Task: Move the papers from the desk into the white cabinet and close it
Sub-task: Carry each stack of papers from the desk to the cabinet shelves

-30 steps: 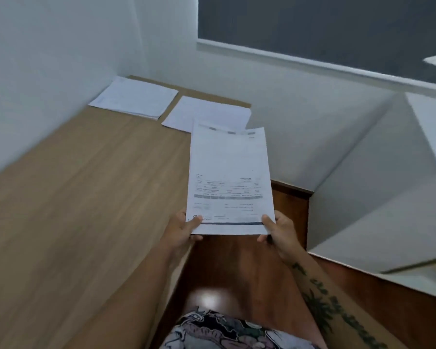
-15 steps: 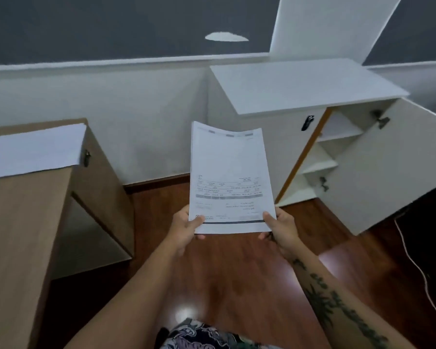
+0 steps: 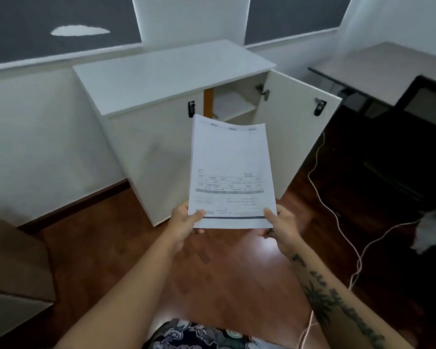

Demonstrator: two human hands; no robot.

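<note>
Left hand (image 3: 184,221) and right hand (image 3: 282,226) pinch papers (image 3: 230,172) by near corners, open white cabinet (image 3: 176,79) just beyond

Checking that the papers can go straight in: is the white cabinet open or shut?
Open: its right door stands swung outward, baring a hinge and an inner shelf.

White walls (image 3: 35,137) with dark upper panels (image 3: 23,21), glossy reddish wood floor (image 3: 212,273), grey desk (image 3: 388,64) at right.
</note>
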